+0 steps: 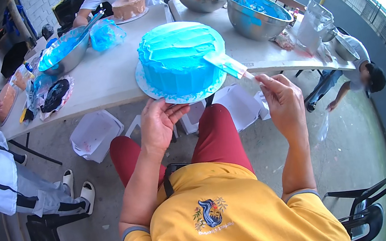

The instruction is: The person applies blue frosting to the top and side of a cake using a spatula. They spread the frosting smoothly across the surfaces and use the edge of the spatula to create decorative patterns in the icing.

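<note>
A round cake coated in bright blue icing stands on a round white cake board at the table's near edge. Its top carries wavy spread marks, its side vertical ridges, and crumbs of blue icing dot the board. My left hand is at the board's near rim, with the thumb at the edge and the fingers reaching underneath. Between the fingertips of my right hand is the handle of a spatula. Its icing-smeared blade lies against the cake's upper right edge.
Blue icing coats a steel bowl at left and another at right. A plastic bag lies beside the left bowl. Across the white table, people work near a brown-iced cake. White boxes sit below; a person bends at right.
</note>
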